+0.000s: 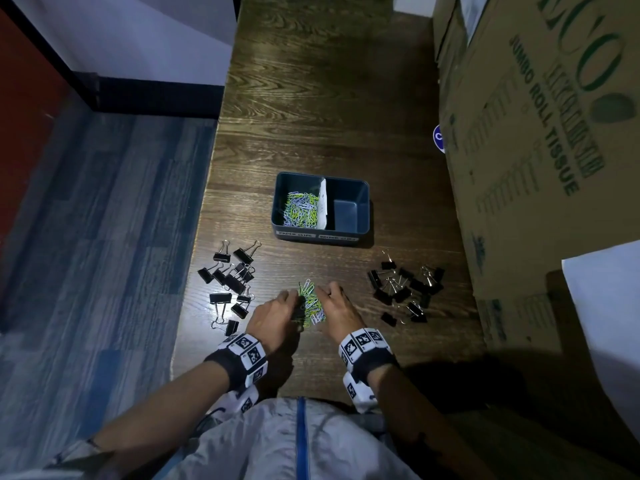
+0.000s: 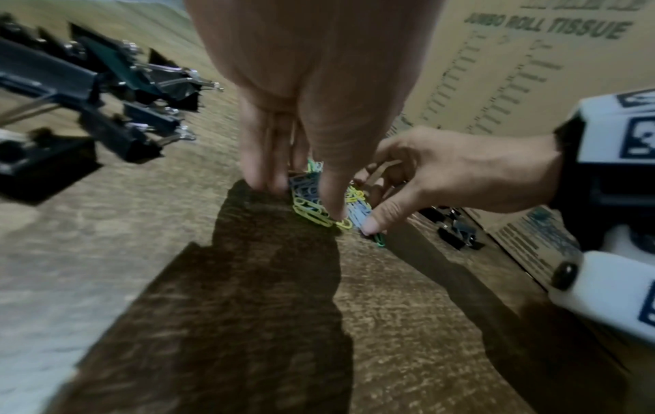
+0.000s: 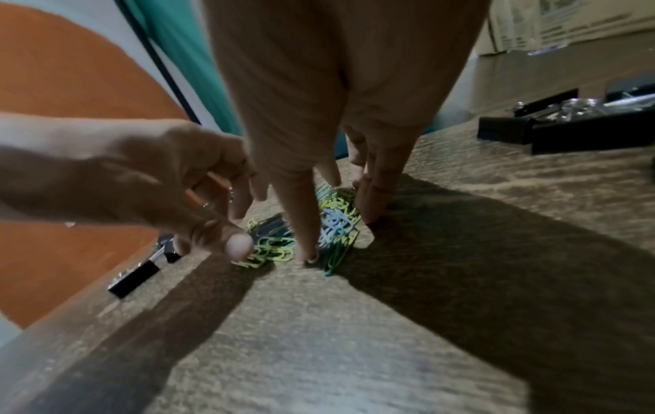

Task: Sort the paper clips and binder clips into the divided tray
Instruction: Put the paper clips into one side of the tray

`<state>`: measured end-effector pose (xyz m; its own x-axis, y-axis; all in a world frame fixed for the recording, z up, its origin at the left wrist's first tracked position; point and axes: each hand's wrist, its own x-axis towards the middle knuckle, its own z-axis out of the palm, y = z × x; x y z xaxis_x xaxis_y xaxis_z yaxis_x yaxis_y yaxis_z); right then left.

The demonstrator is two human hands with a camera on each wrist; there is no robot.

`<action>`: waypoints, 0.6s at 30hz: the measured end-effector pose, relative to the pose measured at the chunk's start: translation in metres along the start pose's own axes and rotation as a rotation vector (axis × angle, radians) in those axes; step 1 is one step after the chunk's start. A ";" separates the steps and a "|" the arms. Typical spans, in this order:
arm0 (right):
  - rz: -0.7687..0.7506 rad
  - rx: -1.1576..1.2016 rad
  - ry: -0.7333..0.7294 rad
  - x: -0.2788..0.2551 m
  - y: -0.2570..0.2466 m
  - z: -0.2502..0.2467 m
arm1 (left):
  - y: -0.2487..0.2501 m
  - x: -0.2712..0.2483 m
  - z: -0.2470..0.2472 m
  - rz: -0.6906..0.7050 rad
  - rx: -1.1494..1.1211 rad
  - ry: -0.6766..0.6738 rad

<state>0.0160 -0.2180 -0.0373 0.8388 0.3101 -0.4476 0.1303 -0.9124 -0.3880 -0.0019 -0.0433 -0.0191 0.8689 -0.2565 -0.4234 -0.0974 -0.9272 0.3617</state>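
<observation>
A loose heap of green, yellow and pale blue paper clips (image 1: 309,296) lies on the wooden table near its front edge. My left hand (image 1: 291,305) and right hand (image 1: 325,296) come at it from either side, fingertips down on the wood. In the left wrist view my left hand (image 2: 301,196) pinches part of the heap between thumb and fingers. In the right wrist view my right hand (image 3: 336,232) pinches another part the same way. The dark divided tray (image 1: 360,206) stands further back, with paper clips (image 1: 301,209) in its left compartment and nothing in its right one.
Black binder clips lie in two groups, one left (image 1: 230,278) and one right (image 1: 405,289) of my hands. Large cardboard boxes (image 1: 540,133) wall off the table's right side. The table's left edge (image 1: 194,271) drops to a blue floor.
</observation>
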 end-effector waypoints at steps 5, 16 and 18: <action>-0.010 -0.069 -0.026 -0.003 -0.007 -0.001 | 0.004 0.003 0.009 0.001 0.090 -0.049; 0.019 -0.018 0.033 -0.008 -0.012 -0.003 | 0.003 0.003 -0.002 0.003 -0.067 -0.012; 0.060 0.017 0.059 -0.011 -0.015 -0.012 | 0.002 -0.001 -0.007 -0.002 -0.098 0.019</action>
<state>0.0114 -0.2109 -0.0173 0.8747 0.2380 -0.4221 0.0701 -0.9241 -0.3756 0.0009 -0.0432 -0.0122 0.8780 -0.2486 -0.4091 -0.0485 -0.8964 0.4405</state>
